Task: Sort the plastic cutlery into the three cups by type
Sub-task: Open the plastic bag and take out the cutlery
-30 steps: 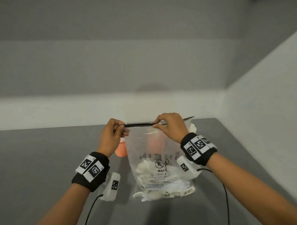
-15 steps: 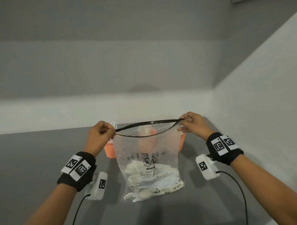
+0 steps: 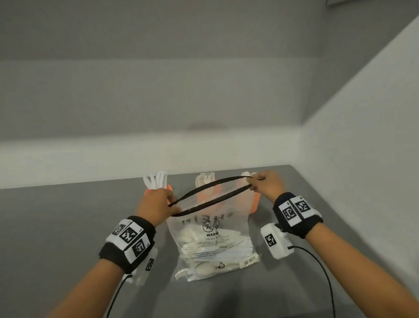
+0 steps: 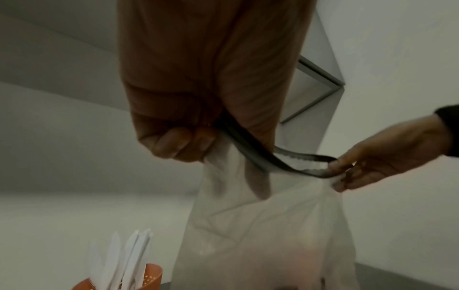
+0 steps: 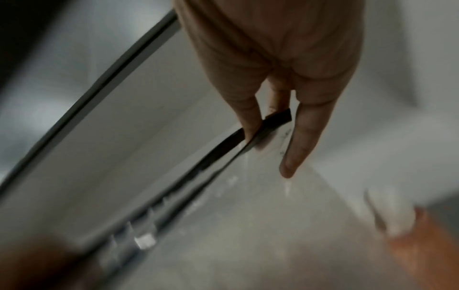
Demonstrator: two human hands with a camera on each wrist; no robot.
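Note:
A clear plastic bag with a black zip strip stands on the grey table, its mouth pulled open. White plastic cutlery lies heaped in its bottom. My left hand pinches the strip's left end; my right hand pinches the right end. Behind the bag stand three orange cups: the left cup holds white knives, the middle cup holds forks, and the right cup holds spoons.
A white wall runs close behind the cups, and another wall closes the table's right side. Cables trail from both wrist cameras toward the near edge. Bare grey tabletop stretches to the left of the bag.
Both hands moved apart, and the bag's zip mouth went from a flat closed line to a wide open loop. The bag top now sits lower, showing the cutlery in the cups behind.

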